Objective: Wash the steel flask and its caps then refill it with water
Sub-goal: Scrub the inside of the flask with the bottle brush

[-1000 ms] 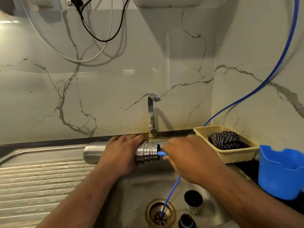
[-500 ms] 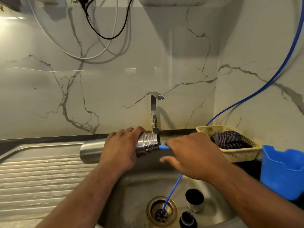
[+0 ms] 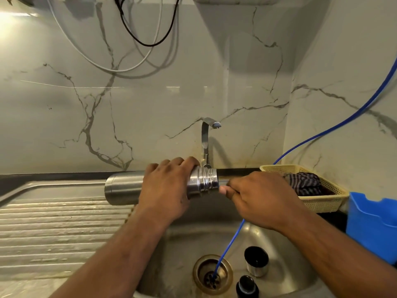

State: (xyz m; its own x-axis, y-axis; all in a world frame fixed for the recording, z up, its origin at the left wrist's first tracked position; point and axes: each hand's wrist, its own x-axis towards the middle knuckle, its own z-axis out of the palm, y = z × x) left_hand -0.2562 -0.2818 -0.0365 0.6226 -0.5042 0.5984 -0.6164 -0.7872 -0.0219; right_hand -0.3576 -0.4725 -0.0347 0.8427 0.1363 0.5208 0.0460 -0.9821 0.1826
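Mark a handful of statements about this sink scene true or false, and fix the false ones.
1. The left grip holds the brushed-steel cylindrical flask lying sideways. True.
2. The flask's mouth is capped. False: its threads are bare; the steel cup cap and black stopper stand in the steel sink basin.
3. A thin blue tube runs from under the right grip down into the brass-ringed drain. True.
4. The yellow plastic mesh basket is empty. False: it holds a dark striped cloth.
5. Water streams from the bent steel tap. False: no stream shows.
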